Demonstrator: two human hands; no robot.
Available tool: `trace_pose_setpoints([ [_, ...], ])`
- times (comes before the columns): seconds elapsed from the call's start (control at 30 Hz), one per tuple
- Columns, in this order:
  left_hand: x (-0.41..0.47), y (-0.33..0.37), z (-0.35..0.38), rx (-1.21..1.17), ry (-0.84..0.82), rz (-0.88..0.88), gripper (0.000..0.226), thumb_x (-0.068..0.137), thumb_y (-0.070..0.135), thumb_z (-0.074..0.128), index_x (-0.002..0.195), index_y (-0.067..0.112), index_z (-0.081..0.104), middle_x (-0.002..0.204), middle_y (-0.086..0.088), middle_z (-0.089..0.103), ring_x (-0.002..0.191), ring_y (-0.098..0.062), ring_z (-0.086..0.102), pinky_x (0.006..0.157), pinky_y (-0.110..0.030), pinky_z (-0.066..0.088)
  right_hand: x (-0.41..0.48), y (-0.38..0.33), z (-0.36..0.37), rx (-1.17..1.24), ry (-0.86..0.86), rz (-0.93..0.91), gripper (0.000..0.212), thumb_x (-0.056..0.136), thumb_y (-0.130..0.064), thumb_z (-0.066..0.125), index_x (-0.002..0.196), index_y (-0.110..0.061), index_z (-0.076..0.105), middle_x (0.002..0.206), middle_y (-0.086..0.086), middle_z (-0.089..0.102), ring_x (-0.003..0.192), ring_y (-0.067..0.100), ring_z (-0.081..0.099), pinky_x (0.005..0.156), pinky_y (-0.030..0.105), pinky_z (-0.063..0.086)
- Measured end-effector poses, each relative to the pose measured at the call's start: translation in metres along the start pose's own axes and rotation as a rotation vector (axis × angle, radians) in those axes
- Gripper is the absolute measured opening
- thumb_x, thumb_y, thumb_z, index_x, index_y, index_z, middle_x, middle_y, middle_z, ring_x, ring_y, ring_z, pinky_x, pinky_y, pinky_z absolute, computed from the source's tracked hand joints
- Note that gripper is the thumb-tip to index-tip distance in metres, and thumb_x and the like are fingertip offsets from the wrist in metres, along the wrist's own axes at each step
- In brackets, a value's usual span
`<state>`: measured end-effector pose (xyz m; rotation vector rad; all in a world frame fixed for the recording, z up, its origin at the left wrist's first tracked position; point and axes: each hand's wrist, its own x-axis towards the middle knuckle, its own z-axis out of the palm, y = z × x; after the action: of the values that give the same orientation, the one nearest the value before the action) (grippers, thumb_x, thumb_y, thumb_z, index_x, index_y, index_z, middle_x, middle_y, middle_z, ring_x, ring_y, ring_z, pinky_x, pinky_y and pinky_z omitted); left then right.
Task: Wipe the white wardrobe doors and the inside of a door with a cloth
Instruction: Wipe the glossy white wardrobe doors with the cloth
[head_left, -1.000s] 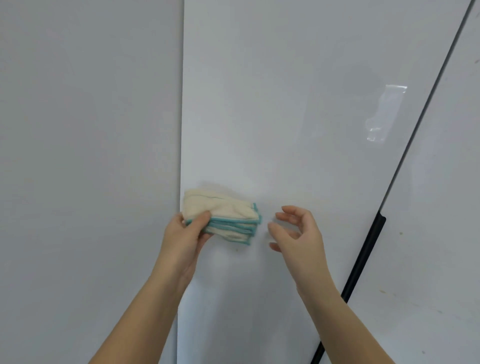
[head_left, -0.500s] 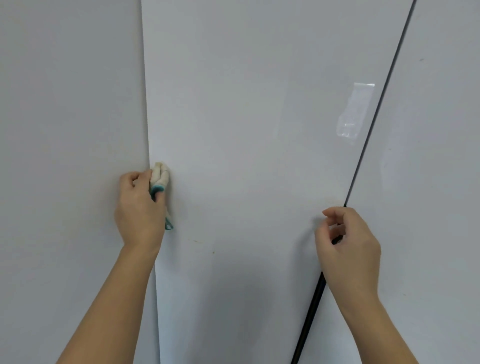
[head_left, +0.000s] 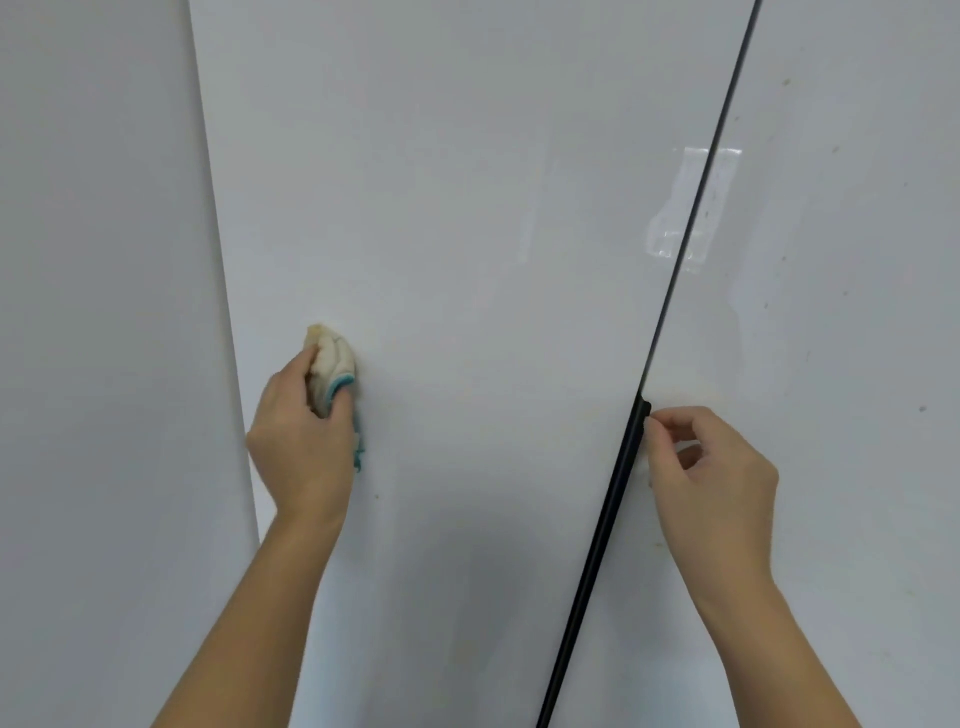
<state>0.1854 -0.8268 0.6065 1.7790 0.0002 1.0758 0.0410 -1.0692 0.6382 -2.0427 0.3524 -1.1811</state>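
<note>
Left hand (head_left: 301, 431): curled round the cloth (head_left: 330, 371), which is bunched up and gripped between fingers and thumb
Cloth: cream with a teal edge, pressed flat against the middle door (head_left: 467, 208), low on its left part and near its left edge; a teal corner is seen hanging beside the hand
Right hand (head_left: 711, 478): fingers are curled, and the fingertips (head_left: 655, 415) are brought right up to the top end of the handle (head_left: 613, 493); whether the handle is actually gripped cannot be told
Handle: a black strip, set along the seam between the middle door and the right door (head_left: 857, 312), running down out of view
Tape (head_left: 685, 208): a clear piece, stuck across that seam well above the right hand
Right door: white, dotted with small dark specks
Left panel (head_left: 104, 260): plain white, seen just beside the middle door's left edge
</note>
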Motion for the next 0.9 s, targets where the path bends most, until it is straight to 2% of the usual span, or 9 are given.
trace_pose_setpoints([
  [0.1,-0.028,0.018,0.016,-0.086,-0.013,0.073,0.043,0.085,0.014,0.071,0.127,0.012,0.063,0.107,-0.001,0.068,0.087,-0.006,0.056,0.08,-0.018,0.044,0.004,0.001,-0.001,-0.011,-0.041,-0.01,0.009,0.091,-0.026,0.062,0.083,-0.027,0.066,0.073,-0.015,0.062,0.066,0.01,0.059,0.063,0.032,0.05],
  [0.23,-0.068,0.048,0.042,-0.128,-0.038,0.332,0.039,0.079,0.02,0.066,0.116,0.008,0.07,0.094,-0.006,0.07,0.079,-0.024,0.064,0.073,-0.033,0.052,0.01,0.005,-0.004,-0.02,-0.071,-0.023,0.009,0.09,-0.026,0.064,0.082,-0.025,0.066,0.072,-0.015,0.062,0.067,0.009,0.058,0.065,0.03,0.049],
  [0.3,-0.089,0.066,0.053,-0.161,-0.05,0.436,0.037,0.078,0.019,0.065,0.112,0.007,0.072,0.092,-0.005,0.068,0.079,-0.023,0.063,0.072,-0.03,0.052,0.011,0.006,-0.005,-0.025,-0.078,-0.033,0.008,0.09,-0.025,0.064,0.082,-0.025,0.066,0.072,-0.015,0.062,0.067,0.007,0.058,0.066,0.03,0.05],
  [0.37,-0.105,0.078,0.061,-0.162,-0.059,0.491,0.034,0.079,0.015,0.063,0.111,0.008,0.073,0.09,-0.003,0.064,0.077,-0.022,0.059,0.064,-0.029,0.052,0.012,0.006,-0.005,-0.023,-0.081,-0.048,0.008,0.089,-0.025,0.065,0.081,-0.025,0.066,0.071,-0.015,0.062,0.067,0.006,0.058,0.066,0.03,0.05],
  [0.43,-0.111,0.077,0.066,-0.137,-0.052,0.539,0.033,0.083,0.011,0.06,0.113,0.009,0.072,0.094,0.0,0.06,0.08,-0.02,0.056,0.059,-0.028,0.05,0.012,0.005,-0.005,-0.022,-0.083,-0.06,0.009,0.089,-0.025,0.065,0.08,-0.024,0.065,0.071,-0.015,0.062,0.067,0.006,0.058,0.066,0.031,0.05],
  [0.57,-0.106,0.06,0.064,-0.091,-0.06,0.634,0.038,0.082,-0.004,0.067,0.116,0.012,0.072,0.11,-0.001,0.059,0.097,-0.021,0.058,0.068,-0.03,0.053,0.013,0.006,-0.006,-0.014,-0.093,-0.074,0.009,0.089,-0.023,0.064,0.08,-0.023,0.065,0.069,-0.013,0.062,0.067,0.007,0.058,0.066,0.034,0.05],
  [0.7,-0.08,0.04,0.047,-0.058,-0.056,0.597,0.039,0.081,-0.007,0.063,0.113,0.013,0.073,0.113,0.001,0.052,0.098,-0.02,0.057,0.064,-0.03,0.053,0.012,0.003,-0.007,-0.006,-0.119,-0.047,0.015,0.089,-0.024,0.063,0.074,-0.023,0.061,0.066,-0.011,0.061,0.065,0.009,0.058,0.065,0.035,0.05],
  [0.8,-0.038,0.017,0.026,-0.067,0.059,0.382,0.039,0.081,-0.009,0.061,0.114,0.01,0.071,0.112,0.0,0.051,0.1,-0.019,0.054,0.073,-0.032,0.052,0.012,-0.001,-0.007,-0.042,-0.138,-0.066,0.017,0.089,-0.021,0.062,0.072,-0.021,0.059,0.064,-0.009,0.06,0.065,0.011,0.058,0.064,0.036,0.05],
  [0.9,0.008,-0.005,0.001,0.01,0.166,0.285,0.044,0.08,-0.01,0.057,0.117,0.012,0.069,0.113,-0.002,0.053,0.105,-0.023,0.054,0.082,-0.03,0.05,0.014,-0.003,-0.006,-0.056,-0.133,-0.06,0.018,0.089,-0.019,0.063,0.071,-0.02,0.058,0.063,-0.008,0.06,0.064,0.011,0.059,0.062,0.035,0.049],
])
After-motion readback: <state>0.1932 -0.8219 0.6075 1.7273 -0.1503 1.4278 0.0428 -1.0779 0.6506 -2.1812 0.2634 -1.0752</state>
